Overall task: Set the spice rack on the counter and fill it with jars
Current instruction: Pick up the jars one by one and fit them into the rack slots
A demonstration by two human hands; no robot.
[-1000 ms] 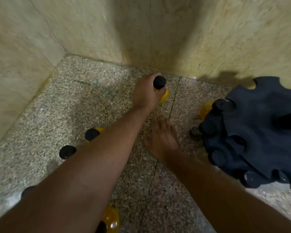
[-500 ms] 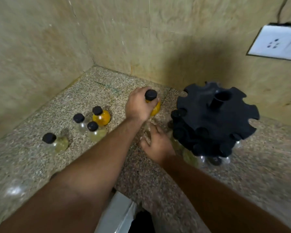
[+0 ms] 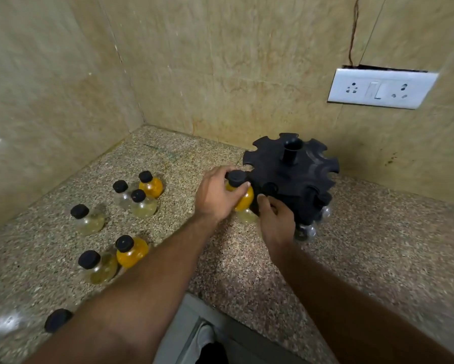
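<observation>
Left hand (image 3: 215,195), grip closed on the orange jar (image 3: 243,197), has carried it to the rack (image 3: 291,177) edge; right hand (image 3: 277,219), grip loosely open, steadies the rack: slotting imminent.

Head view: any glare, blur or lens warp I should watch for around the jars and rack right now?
Head view: mostly sharp at the centre, where the left hand holds an orange jar against the rack; glare spots on the counter at lower left; wide-angle warp bends the wall lines and the socket plate; soft blur toward the bottom edge; the rack throws a shadow on the wall behind it.
</observation>
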